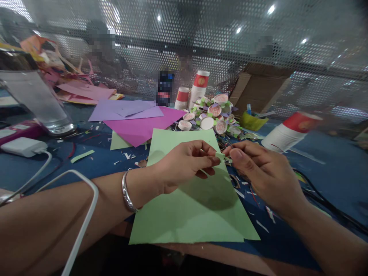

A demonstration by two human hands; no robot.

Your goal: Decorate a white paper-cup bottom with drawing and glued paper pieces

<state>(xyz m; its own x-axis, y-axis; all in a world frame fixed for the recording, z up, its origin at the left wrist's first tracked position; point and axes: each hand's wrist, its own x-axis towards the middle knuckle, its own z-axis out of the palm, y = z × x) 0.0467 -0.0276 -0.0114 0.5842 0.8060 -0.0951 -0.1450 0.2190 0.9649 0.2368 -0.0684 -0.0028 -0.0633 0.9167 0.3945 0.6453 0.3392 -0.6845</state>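
Note:
Pinched between the thumb and fingers of my left hand (191,165) is a small green paper piece (220,156). My right hand (258,172) is closed just to its right, thumb and forefinger pressed together at the piece's edge; what it grips there is too small to make out. Both hands are over light green paper sheets (186,222) lying on the blue table (287,237). Beyond the hands is a pile of round white cup bottoms (207,123) with green and purple bits among them.
Purple paper (120,109) and magenta paper (143,124) lie back left, near a glass (43,99) and a white charger (24,147). Stacked paper cups (290,132) lean at the right. A white cable (83,226) crosses my left forearm. Scraps litter the table.

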